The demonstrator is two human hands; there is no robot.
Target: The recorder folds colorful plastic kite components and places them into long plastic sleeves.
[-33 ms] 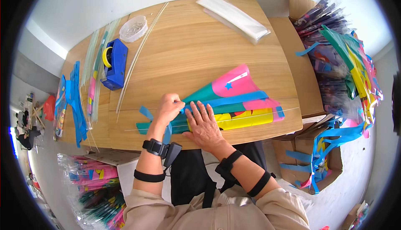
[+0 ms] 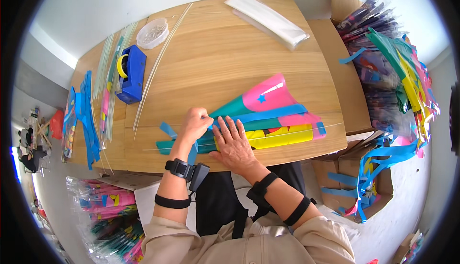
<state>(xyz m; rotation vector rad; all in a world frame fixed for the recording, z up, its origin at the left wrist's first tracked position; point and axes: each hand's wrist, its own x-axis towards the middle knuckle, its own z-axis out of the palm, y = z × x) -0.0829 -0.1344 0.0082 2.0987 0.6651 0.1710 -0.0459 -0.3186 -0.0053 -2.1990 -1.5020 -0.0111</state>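
A folded kite (image 2: 282,138) of thin green, pink and yellow plastic lies across the near part of the table. A thin pale rod runs lengthwise along it. A blue strip (image 2: 273,113) stretches over the sheet toward my hands. My left hand (image 2: 195,122) is closed at the left part of the kite, its fingers pinched on the blue strip, whose loose end hangs below the fist. Flat on the plastic rests my right hand (image 2: 233,144), fingers stretched out, pressing the sheet and strip just right of the left hand.
A blue tape dispenser (image 2: 133,74), a dish of small pieces (image 2: 152,33) and thin rods (image 2: 160,58) are at the left. Clear plastic bags (image 2: 268,19) lie at the back. Boxes (image 2: 342,72) with packed kites stand right; more wrapped kites (image 2: 110,206) sit below left.
My left hand has shifted very slightly to the right, still closed on the blue strip. The right hand stays flat in place.
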